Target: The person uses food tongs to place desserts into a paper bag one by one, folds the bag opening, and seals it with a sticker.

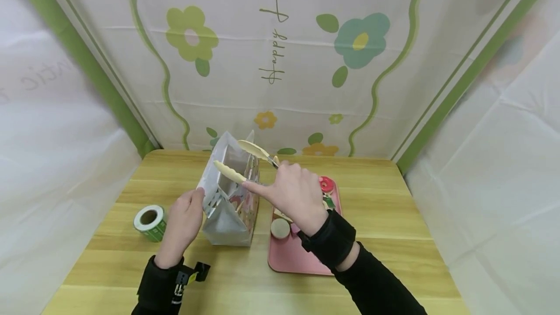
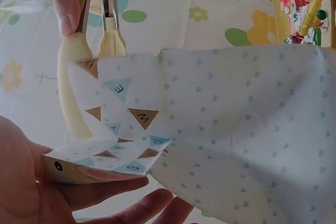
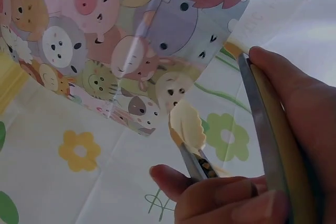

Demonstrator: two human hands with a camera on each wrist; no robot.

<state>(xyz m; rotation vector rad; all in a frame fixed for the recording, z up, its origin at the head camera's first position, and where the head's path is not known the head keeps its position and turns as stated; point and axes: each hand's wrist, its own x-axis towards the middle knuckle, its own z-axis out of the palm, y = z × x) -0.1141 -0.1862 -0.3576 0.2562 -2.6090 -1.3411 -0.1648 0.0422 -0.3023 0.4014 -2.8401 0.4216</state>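
Observation:
A paper bag (image 1: 227, 218) printed with cartoon animals (image 3: 94, 45) stands upright with its top open. My left hand (image 1: 184, 218) pinches the near left edge of its mouth, and a folded corner (image 2: 105, 163) lies between thumb and fingers in the left wrist view. My right hand (image 1: 299, 196) grips metal tongs with cream scalloped tips (image 1: 229, 172). The tongs' arms are spread wide over the bag's mouth, with nothing between the tips. In the right wrist view, thumb and fingers hold separate arms of the tongs (image 3: 191, 158). The bag's inside is mostly hidden.
Right of the bag, partly under my right forearm, lies a pink tray (image 1: 297, 259) with several toy-like sweets, including a red ring (image 1: 325, 184) and a pale round piece (image 1: 280, 228). A green label roll (image 1: 150, 222) stands left. Printed cloth hangs behind the wooden table (image 1: 376, 237).

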